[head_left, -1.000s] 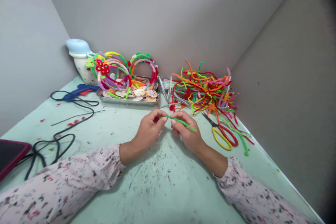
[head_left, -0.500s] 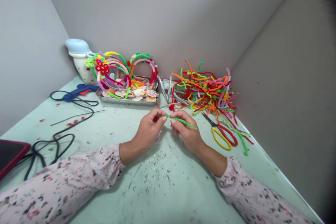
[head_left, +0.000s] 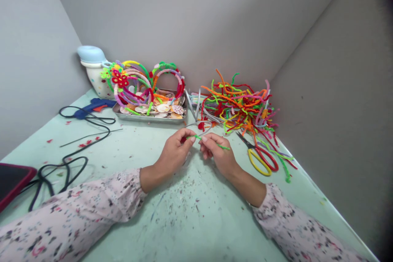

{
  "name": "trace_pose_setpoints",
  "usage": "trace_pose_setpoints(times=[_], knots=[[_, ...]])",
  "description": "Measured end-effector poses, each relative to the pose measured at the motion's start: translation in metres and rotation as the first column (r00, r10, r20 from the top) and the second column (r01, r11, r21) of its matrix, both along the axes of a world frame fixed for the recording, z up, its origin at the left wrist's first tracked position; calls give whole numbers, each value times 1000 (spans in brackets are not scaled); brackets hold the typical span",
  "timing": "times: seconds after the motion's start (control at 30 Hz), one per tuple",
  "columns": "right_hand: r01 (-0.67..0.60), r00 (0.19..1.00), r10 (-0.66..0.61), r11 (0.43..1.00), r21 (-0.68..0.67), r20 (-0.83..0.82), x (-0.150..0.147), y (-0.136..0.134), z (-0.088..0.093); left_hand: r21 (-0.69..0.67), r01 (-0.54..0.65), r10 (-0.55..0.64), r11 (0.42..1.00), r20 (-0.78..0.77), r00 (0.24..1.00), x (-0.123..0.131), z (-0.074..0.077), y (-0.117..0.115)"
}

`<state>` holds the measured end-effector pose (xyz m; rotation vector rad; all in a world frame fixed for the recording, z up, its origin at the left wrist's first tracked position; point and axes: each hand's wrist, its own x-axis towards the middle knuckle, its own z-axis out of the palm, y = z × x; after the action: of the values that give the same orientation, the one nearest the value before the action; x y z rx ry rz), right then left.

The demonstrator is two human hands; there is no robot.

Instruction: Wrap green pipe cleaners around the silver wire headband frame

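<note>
My left hand (head_left: 175,153) and my right hand (head_left: 217,153) meet over the middle of the pale green table (head_left: 190,213). Both pinch a thin green pipe cleaner (head_left: 222,146) between thumb and fingertips. Its free end runs right across the back of my right hand. A small red piece shows inside my left hand's fingers. Just beyond my fingertips lies a bent grey wire (head_left: 199,125).
A tangled heap of coloured pipe cleaners (head_left: 241,106) sits at the back right, with yellow and red scissors (head_left: 259,157) beside it. A metal tray (head_left: 150,115) holds shells and wrapped headbands. A blue glue gun (head_left: 92,107), black cable (head_left: 67,159), a white jar (head_left: 93,69) and a red-edged tablet (head_left: 12,182) lie left.
My right hand has shifted slightly along the green pipe cleaner, whose free end now looks shorter and lower. My left hand has stayed put.
</note>
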<state>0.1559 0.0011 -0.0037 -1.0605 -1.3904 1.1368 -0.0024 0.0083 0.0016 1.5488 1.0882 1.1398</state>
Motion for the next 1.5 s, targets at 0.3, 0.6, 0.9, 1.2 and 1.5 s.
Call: trace_pose_setpoints(times=[0.3, 0.6, 0.9, 1.2, 1.5], knots=[[8, 1000, -8, 1000, 16, 0, -1, 1, -1, 15, -9, 9, 1000, 44, 999, -1, 2, -1], [8, 999, -8, 1000, -1, 32, -2, 4, -4, -41, 10, -6, 999, 115, 993, -1, -1, -1], [-75, 996, 72, 996, -56, -42, 0, 3, -2, 11, -34, 33, 999, 89, 996, -1, 3, 1], [230, 940, -228, 973, -20, -253, 2, 8, -7, 17, -136, 134, 991, 85, 987, 1, 6, 2], [125, 963, -198, 928, 351, 181, -1, 2, 1, 6, -144, 144, 990, 22, 989, 1, 9, 0]])
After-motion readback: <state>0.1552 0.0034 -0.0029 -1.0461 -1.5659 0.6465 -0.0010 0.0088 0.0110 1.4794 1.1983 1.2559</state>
